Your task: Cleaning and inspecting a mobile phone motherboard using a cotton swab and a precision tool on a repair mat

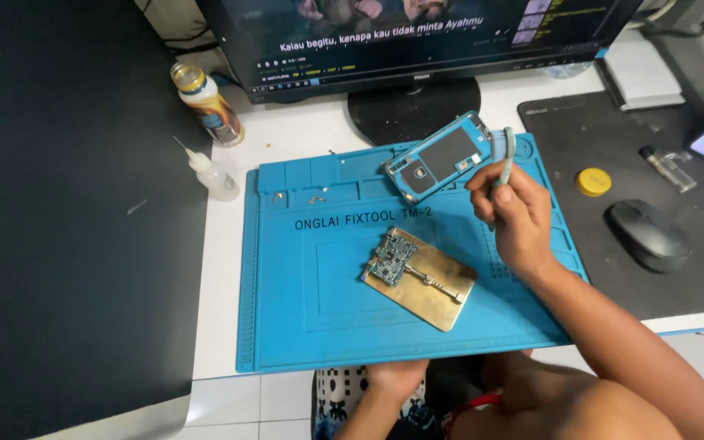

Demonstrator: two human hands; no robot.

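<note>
Left hand (397,376) rests at the bench (303,134) edge, its fingers hidden, cannot tell their state. Right hand (515,213) fingers pinch a brush (505,160) beside the opened phone frame (440,156). Circuit board (393,258) already out, clamped on the gold holder (429,281) on the blue mat (303,310); brushing appears underway, reassembly left.

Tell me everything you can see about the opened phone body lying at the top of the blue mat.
The phone body is a light blue frame with its back cover off, exposing a large dark rectangular panel, a small square part and metal edges. It lies flat and tilted diagonally on the upper part of the blue work mat, just in front of the monitor stand. The right hand holds a pale brush whose head is at the body's right end; whether it touches is unclear.
</note>
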